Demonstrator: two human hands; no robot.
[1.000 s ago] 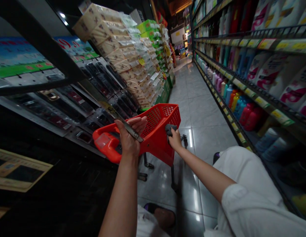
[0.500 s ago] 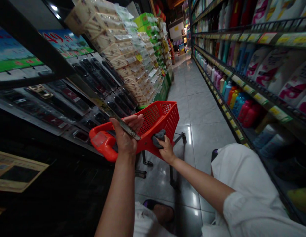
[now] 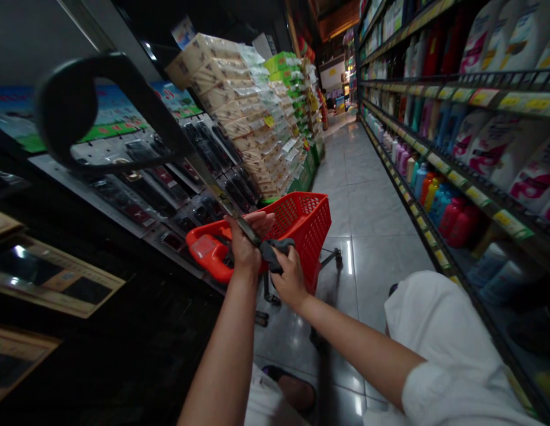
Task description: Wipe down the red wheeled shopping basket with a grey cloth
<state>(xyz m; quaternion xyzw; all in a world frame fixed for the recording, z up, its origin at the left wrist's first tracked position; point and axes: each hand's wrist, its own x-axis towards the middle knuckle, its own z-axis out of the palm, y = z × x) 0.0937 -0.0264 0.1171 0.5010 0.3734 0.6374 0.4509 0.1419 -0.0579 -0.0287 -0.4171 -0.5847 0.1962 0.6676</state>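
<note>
My left hand (image 3: pixel 248 242) is palm up with its fingers stretched out, and a long, narrow metal bar (image 3: pixel 233 207) lies across the palm beside the thumb. From the upper left, the bar runs down out of a black loop-shaped handle (image 3: pixel 142 106) close to the camera; its exact kind I cannot tell. My right hand (image 3: pixel 290 275) is closed round a bunched dark grey cloth (image 3: pixel 275 254). That cloth touches the bar's lower end, beside my left palm. Behind both hands stands a small red shopping cart (image 3: pixel 317 236) with a perforated basket, partly covered by them.
Stacked beige packs (image 3: pixel 226 89) and a rack of black packaged goods (image 3: pixel 213 142) line the left. On the right, a long shelf (image 3: pixel 434 154) holds bottles. Grey floor tiles (image 3: pixel 346 165) run down the aisle. My knee (image 3: pixel 434 319) in white cloth is at lower right.
My right hand has brought the grey cloth from beside the cart's basket up to the bar's end. The black loop now shows more fully, and the view has shifted slightly.
</note>
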